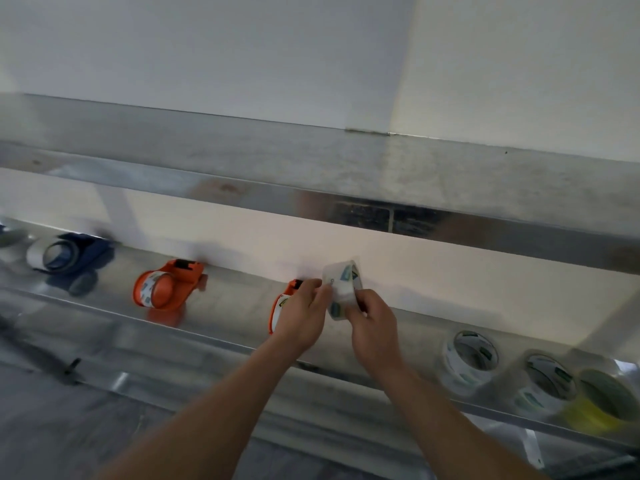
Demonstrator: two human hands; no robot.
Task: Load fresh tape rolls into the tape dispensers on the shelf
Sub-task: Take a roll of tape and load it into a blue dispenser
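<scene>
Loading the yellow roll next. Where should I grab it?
Probably pinch the near wall of the yellow roll: thumb in its core, fingers outside, coming from the front and above. Its hole faces up toward you, and a clear roll crowds its left side.

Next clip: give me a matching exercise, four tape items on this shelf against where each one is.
Things:
1. blue dispenser
2. orange dispenser standing free of the hands
3. clear tape roll
4. yellow roll

Places:
A. far right on the shelf
B. held by the left hand and right hand
C. leftmost of the four
D. between the blue dispenser and the hands

Pairs: 1-C, 2-D, 3-B, 4-A.
</scene>
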